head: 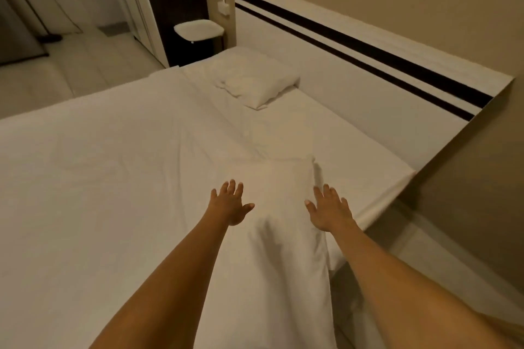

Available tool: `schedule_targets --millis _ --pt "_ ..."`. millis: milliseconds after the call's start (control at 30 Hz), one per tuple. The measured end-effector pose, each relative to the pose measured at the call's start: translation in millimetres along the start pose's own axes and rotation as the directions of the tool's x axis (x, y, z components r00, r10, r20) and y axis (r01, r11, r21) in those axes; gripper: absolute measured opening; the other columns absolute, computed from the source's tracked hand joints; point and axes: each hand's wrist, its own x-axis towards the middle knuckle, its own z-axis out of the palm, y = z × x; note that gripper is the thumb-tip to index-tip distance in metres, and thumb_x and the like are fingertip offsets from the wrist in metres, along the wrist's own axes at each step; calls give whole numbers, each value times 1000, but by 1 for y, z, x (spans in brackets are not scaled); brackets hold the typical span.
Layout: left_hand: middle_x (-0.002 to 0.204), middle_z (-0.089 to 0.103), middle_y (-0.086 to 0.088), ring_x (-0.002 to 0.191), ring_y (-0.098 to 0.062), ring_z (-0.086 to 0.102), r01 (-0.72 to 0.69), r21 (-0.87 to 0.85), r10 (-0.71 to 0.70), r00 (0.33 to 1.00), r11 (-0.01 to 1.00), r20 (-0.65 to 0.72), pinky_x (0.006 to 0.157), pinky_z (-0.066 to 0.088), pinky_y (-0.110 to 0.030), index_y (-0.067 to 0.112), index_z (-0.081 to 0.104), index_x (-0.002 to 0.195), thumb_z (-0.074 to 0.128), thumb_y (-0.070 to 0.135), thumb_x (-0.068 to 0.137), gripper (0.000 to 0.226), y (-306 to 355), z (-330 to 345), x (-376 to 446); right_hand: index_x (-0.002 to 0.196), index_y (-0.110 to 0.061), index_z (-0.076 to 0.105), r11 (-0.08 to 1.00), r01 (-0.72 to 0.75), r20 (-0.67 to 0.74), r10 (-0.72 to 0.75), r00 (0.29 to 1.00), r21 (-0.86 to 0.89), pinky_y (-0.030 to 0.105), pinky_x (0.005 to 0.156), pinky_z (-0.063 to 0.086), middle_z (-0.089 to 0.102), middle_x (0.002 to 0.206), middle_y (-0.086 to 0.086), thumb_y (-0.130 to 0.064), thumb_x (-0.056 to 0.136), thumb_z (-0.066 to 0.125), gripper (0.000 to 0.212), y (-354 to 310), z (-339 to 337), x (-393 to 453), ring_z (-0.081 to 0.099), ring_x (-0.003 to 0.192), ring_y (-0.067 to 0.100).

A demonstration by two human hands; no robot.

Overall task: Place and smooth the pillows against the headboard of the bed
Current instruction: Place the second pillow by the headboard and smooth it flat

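Evidently soft and light, the near pillow (286, 207) at the bed's (85, 164) near edge sits between spread, empty hands—left hand (231, 204), right hand (329, 211)—best gripped by its side edges.

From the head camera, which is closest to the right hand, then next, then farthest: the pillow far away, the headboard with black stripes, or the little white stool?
From the right hand:
1. Headboard, along the right.
2. Pillow, far corner of the bed.
3. White stool, beyond the bed, upper left.

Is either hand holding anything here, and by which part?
Nothing is held. Both the left hand and the right hand are open with fingers spread, over the near pillow.
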Motion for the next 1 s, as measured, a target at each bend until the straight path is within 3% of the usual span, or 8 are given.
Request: schedule_targets --millis 200,433,633,767,867,1000 --pt "162 -11 -10 151 -26 -5 35 -40 -32 996 999 81 121 5 -47 12 -6 155 21 54 100 74 -18 83 68 156 -19 1 998 7 11 -8 1000 58 45 120 10 -1 163 9 -44 102 21 62 10 91 61 4 151 26" --pt "163 -10 -8 151 -26 -4 8 -136 -9 1000 991 -11 121 7 -44 12 -4 155 26 49 101 72 -33 168 121 156 -23 1 990 -13 19 11 1000 142 44 121 13 0 164 8 -44 102 25 63 23 188 108 4 151 25" --pt "163 -9 -8 150 -32 -1 27 -240 -32 999 970 -19 121 12 -48 16 -6 155 24 54 99 74 -41 220 155 155 -30 12 958 56 -247 16 969 281 48 115 26 10 163 6 -48 98 33 63 33 233 130 15 149 26" --pt "163 -12 2 150 -34 -2 40 -414 -80 994 909 -79 119 14 -55 33 -12 153 23 67 92 78 -54 244 176 153 -36 20 911 159 -376 -4 927 381 47 116 28 12 163 1 -58 94 34 64 44 251 147 19 147 26" --pt "162 -12 10 150 -31 -3 -16 -472 -62 987 881 -149 117 15 -59 44 -13 150 22 78 82 83 -64 258 183 152 -38 21 881 184 -440 30 898 436 45 114 30 12 163 -1 -59 91 30 65 42 267 150 24 145 26" --pt "161 -12 15 151 -25 -6 1 -579 -127 976 815 -176 117 12 -56 44 -10 150 25 84 75 92 -77 272 189 152 -33 25 894 160 -479 68 875 419 48 107 37 16 162 0 -56 91 32 66 40 272 152 32 141 30"
